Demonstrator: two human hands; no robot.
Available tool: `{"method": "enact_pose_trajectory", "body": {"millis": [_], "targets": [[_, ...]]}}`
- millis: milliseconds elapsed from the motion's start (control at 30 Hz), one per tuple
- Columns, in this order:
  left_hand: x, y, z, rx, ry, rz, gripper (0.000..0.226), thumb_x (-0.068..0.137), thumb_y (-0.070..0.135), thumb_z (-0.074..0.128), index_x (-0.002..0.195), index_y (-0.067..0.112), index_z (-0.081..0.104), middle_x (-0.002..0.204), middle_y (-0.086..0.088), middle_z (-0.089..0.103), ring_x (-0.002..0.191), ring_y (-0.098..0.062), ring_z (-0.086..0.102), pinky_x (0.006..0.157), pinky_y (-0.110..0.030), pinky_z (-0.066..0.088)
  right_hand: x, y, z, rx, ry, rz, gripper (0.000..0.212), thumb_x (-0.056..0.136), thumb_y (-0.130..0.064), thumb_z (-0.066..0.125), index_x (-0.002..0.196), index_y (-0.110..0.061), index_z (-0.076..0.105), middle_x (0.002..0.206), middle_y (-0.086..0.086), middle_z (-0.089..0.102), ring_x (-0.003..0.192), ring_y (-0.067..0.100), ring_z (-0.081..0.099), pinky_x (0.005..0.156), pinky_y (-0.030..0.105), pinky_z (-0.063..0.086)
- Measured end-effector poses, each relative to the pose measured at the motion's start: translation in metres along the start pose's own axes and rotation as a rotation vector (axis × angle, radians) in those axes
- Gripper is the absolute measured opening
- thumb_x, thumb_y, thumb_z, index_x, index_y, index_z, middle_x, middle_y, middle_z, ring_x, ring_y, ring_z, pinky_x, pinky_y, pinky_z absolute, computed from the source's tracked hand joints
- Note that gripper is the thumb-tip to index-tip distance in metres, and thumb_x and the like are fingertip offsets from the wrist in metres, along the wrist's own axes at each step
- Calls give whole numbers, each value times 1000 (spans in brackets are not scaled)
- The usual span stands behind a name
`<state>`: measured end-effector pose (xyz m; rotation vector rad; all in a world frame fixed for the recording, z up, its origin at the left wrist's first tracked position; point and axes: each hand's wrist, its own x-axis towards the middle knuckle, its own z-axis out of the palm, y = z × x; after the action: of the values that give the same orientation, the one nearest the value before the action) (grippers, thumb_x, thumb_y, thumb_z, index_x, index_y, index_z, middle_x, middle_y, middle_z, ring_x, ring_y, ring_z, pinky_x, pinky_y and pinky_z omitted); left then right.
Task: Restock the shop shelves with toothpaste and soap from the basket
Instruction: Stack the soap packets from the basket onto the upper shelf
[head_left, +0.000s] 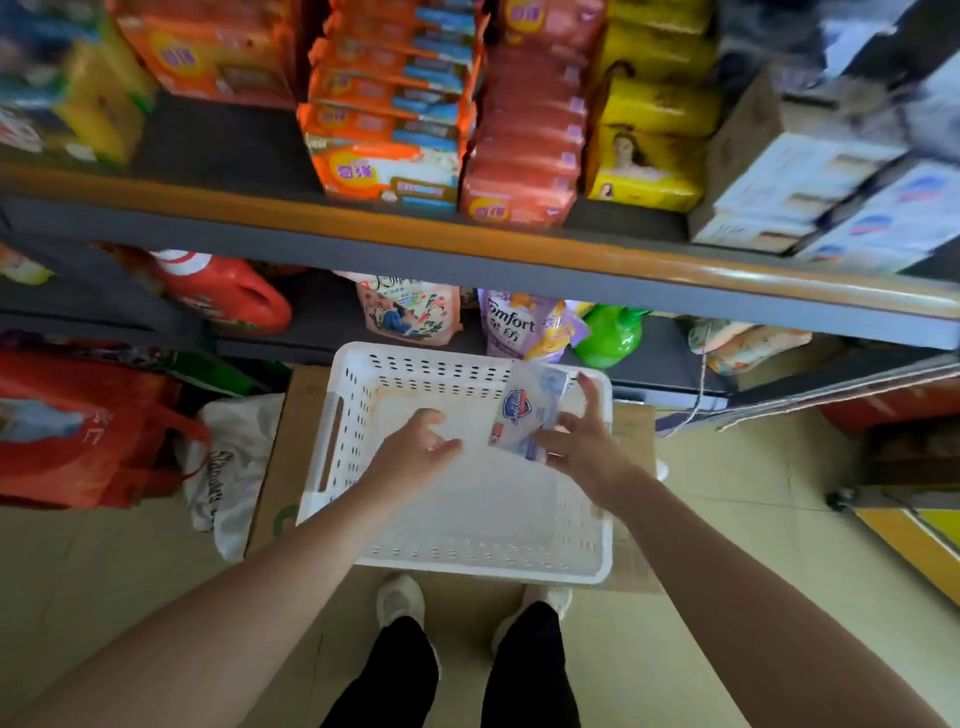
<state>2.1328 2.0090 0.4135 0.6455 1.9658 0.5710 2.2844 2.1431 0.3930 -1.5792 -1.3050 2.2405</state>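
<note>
At the centre of the frame, the right hand (582, 441) grips a soap packet (527, 415) over the white basket (332, 431); the left hand (415, 449) hovers beside it, fingers loosely curled, holding nothing.

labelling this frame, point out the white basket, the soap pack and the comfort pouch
white basket (332, 447), head view, left wall
soap pack (522, 415), head view, blue logo
Comfort pouch (511, 327), head view, printed name

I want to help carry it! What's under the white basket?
The white basket sits on a flat brown cardboard box. Only the cardboard's edges show; the middle is covered. The right hand holds a soap pack above it.
</note>
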Motion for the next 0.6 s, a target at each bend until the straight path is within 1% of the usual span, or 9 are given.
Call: {"method": "enact_pose_trajectory", "body": {"millis": [67, 167, 233, 300, 367, 433, 467, 533, 600], "targets": [[-4, 33, 13, -105, -37, -1, 50, 86, 43, 56, 125, 15, 46, 116, -8, 63, 100, -24, 62, 83, -32, 49, -24, -20, -17, 57, -61, -34, 87, 82, 14, 55, 136, -42, 17, 107, 7, 58, 91, 23, 59, 74, 37, 53], [-19, 86, 36, -251, -120, 46, 33, 89, 36, 56, 113, 15, 50, 107, -9, 63, 85, -18, 61, 65, -22, 47, -56, -50, -40, 26, -71, -102, 83, 83, 12, 57, 135, -41, 20, 100, 1, 60, 85, 18, 63, 57, 25, 54], [-31, 122, 48, -506, -176, 36, 13, 92, 25, 54, 102, 16, 51, 97, -8, 61, 71, -15, 60, 61, -21, 44, -75, -68, -57, 38, -65, -149, 75, 83, 11, 58, 132, -34, 23, 100, 2, 62, 80, 14, 65, 56, 23, 53], [-40, 150, 54, -624, -185, 76, 8, 92, 20, 54, 98, 16, 52, 84, -6, 62, 59, -10, 64, 64, -24, 45, -94, -87, -77, 8, -13, -215, 59, 84, 5, 61, 123, -26, 29, 104, 6, 63, 80, 11, 67, 61, 25, 56], [-42, 173, 56, -584, -173, 167, 6, 91, 17, 54, 97, 14, 54, 77, -5, 61, 51, -1, 62, 63, -24, 45, -108, -105, -103, -254, 135, -397, 49, 81, -12, 70, 114, -20, 35, 115, 10, 57, 93, 15, 63, 78, 33, 56], [-42, 193, 58, -486, -114, 247, 7, 90, 15, 56, 97, 12, 55, 76, -2, 61, 48, 3, 59, 59, -21, 46, -118, -124, -133, -692, 285, -617, 54, 70, -25, 80, 109, -12, 45, 121, 8, 48, 107, 16, 51, 89, 32, 46], [-41, 203, 58, -450, -86, 274, 9, 90, 15, 57, 98, 12, 55, 77, -1, 61, 48, 4, 59, 57, -18, 48, -124, -134, -147, -852, 282, -695, 57, 66, -25, 83, 108, -7, 48, 124, 7, 46, 111, 16, 46, 90, 26, 40], [-39, 222, 60, -410, -61, 315, 9, 90, 18, 57, 97, 13, 57, 82, -2, 62, 57, 0, 60, 55, -15, 51, -132, -152, -168, -1020, 148, -732, 60, 63, -19, 84, 109, -2, 48, 128, 8, 46, 112, 21, 47, 83, 20, 36], [-38, 241, 61, -379, -80, 367, 4, 90, 21, 57, 93, 21, 59, 92, -2, 65, 74, -8, 62, 65, -21, 52, -137, -163, -182, -1066, 96, -735, 56, 66, -14, 82, 107, -5, 45, 123, 5, 49, 105, 25, 51, 79, 25, 41]]}}
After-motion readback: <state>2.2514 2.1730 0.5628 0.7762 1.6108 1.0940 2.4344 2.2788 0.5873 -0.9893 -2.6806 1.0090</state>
